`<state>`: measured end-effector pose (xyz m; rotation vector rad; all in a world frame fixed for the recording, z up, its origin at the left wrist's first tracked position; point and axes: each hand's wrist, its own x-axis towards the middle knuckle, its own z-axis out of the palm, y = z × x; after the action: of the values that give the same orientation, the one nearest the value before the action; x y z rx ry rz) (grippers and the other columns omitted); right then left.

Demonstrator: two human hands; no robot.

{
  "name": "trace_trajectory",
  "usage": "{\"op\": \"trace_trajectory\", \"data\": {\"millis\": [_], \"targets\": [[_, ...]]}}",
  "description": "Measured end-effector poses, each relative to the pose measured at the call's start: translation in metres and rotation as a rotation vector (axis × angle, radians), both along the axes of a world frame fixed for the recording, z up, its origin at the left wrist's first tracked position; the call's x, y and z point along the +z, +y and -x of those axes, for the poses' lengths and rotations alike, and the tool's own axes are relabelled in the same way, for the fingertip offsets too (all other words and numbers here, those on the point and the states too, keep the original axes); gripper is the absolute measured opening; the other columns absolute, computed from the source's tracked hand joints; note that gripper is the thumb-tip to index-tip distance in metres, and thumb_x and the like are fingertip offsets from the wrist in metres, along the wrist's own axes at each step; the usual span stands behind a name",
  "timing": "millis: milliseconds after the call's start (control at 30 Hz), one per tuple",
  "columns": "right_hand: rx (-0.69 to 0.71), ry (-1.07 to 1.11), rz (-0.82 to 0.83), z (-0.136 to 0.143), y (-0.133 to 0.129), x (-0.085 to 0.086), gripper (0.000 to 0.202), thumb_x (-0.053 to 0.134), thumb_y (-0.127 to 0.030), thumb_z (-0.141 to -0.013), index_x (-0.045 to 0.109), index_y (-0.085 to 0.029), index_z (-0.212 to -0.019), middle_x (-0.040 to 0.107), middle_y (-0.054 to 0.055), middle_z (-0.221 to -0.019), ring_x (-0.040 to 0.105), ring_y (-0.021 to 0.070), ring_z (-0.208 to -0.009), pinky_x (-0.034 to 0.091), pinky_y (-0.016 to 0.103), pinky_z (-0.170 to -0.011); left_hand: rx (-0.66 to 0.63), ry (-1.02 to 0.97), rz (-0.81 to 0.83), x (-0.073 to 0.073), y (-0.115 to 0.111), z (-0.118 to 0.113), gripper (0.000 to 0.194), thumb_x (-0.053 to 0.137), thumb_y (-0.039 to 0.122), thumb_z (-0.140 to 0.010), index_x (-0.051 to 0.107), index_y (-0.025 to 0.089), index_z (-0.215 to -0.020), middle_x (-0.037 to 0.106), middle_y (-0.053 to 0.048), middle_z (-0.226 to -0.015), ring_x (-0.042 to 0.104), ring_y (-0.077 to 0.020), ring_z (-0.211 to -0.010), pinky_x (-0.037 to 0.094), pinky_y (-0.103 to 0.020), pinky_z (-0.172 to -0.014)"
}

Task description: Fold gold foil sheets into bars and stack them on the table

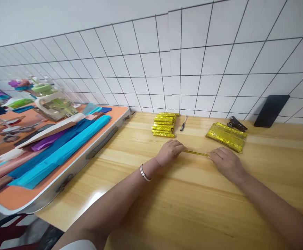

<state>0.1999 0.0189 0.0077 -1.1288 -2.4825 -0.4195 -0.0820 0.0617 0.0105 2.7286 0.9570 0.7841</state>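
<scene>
A thin gold foil strip [196, 152] stretches between my two hands, low over the wooden table. My left hand [170, 151], with a silver bracelet at the wrist, is closed on its left end. The fingers of my right hand [226, 162] pinch its right end. Beyond my left hand lies a row of folded gold foil pieces [163, 125]. A flat stack of gold foil [226, 137] rests just beyond my right hand, with a black clip [237, 124] at its far edge. Between the two gold groups lies a small pen-like tool [184, 123].
A black phone-like slab [271, 111] leans against the tiled wall at the right. To the left, an orange board [122, 114] bears blue, pink and purple paper rolls, scissors [10, 138] and a green-lidded jug [54, 102]. Part of a red chair shows at the lower left.
</scene>
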Motion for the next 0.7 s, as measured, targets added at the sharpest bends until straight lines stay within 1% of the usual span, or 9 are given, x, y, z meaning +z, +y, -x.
{"op": "trace_trajectory", "data": {"millis": [33, 100, 200, 367, 500, 600, 700], "targets": [[0.029, -0.039, -0.030, -0.003, 0.004, -0.001, 0.020, 0.043, -0.018, -0.090, 0.061, -0.015, -0.096, 0.063, 0.008, -0.085, 0.051, 0.0198, -0.083, 0.039, 0.034, -0.075, -0.015, 0.042, -0.068, -0.002, 0.006, -0.001, 0.027, 0.038, 0.014, -0.089, 0.061, 0.019, -0.103, 0.063, -0.006, -0.096, 0.053, -0.0171, -0.091, 0.039, -0.032, -0.081], [0.095, -0.102, -0.058, -0.009, 0.008, -0.003, 0.022, 0.041, -0.014, -0.090, 0.061, -0.014, -0.099, 0.063, 0.009, -0.086, 0.052, 0.0196, -0.084, 0.039, 0.034, -0.074, -0.054, 0.119, -0.152, -0.006, 0.012, -0.003, 0.026, 0.039, 0.015, -0.090, 0.060, 0.020, -0.105, 0.062, -0.006, -0.102, 0.051, -0.0173, -0.094, 0.038, -0.032, -0.082], [0.169, -0.147, -0.056, -0.013, 0.007, -0.005, 0.025, 0.039, -0.010, -0.090, 0.061, -0.014, -0.102, 0.063, 0.010, -0.086, 0.053, 0.0192, -0.085, 0.040, 0.034, -0.073, -0.107, 0.228, -0.193, -0.012, 0.010, -0.004, 0.024, 0.039, 0.021, -0.092, 0.058, 0.019, -0.107, 0.061, -0.006, -0.103, 0.051, -0.0170, -0.093, 0.037, -0.032, -0.081], [0.205, -0.200, -0.026, -0.012, 0.001, -0.003, 0.026, 0.039, -0.007, -0.089, 0.060, -0.013, -0.103, 0.063, 0.011, -0.087, 0.053, 0.0200, -0.084, 0.040, 0.034, -0.072, -0.142, 0.324, -0.205, -0.013, -0.001, -0.004, 0.027, 0.034, 0.023, -0.094, 0.057, 0.018, -0.107, 0.060, -0.008, -0.099, 0.050, -0.0167, -0.092, 0.037, -0.031, -0.080], [0.232, -0.167, -0.013, -0.011, -0.001, -0.002, 0.029, 0.036, -0.006, -0.089, 0.059, -0.014, -0.104, 0.063, 0.010, -0.087, 0.053, 0.0194, -0.085, 0.040, 0.034, -0.072, -0.165, 0.360, -0.201, -0.011, -0.003, -0.005, 0.027, 0.033, 0.024, -0.095, 0.057, 0.017, -0.106, 0.060, -0.007, -0.092, 0.050, -0.0167, -0.088, 0.036, -0.031, -0.078], [0.217, -0.191, 0.018, -0.010, -0.003, -0.001, 0.030, 0.035, -0.005, -0.089, 0.059, -0.015, -0.104, 0.063, 0.009, -0.089, 0.052, 0.0197, -0.086, 0.040, 0.034, -0.072, -0.150, 0.382, -0.166, -0.009, -0.005, -0.006, 0.027, 0.033, 0.024, -0.095, 0.057, 0.018, -0.106, 0.059, -0.007, -0.090, 0.050, -0.0168, -0.088, 0.036, -0.030, -0.078], [0.156, -0.284, 0.079, -0.007, -0.007, 0.000, 0.029, 0.036, -0.006, -0.089, 0.059, -0.016, -0.103, 0.062, 0.009, -0.091, 0.052, 0.0213, -0.087, 0.040, 0.035, -0.072, -0.098, 0.407, -0.096, -0.003, -0.015, -0.008, 0.025, 0.035, 0.023, -0.094, 0.058, 0.019, -0.105, 0.058, -0.007, -0.090, 0.050, -0.0169, -0.088, 0.035, -0.031, -0.079]]}}
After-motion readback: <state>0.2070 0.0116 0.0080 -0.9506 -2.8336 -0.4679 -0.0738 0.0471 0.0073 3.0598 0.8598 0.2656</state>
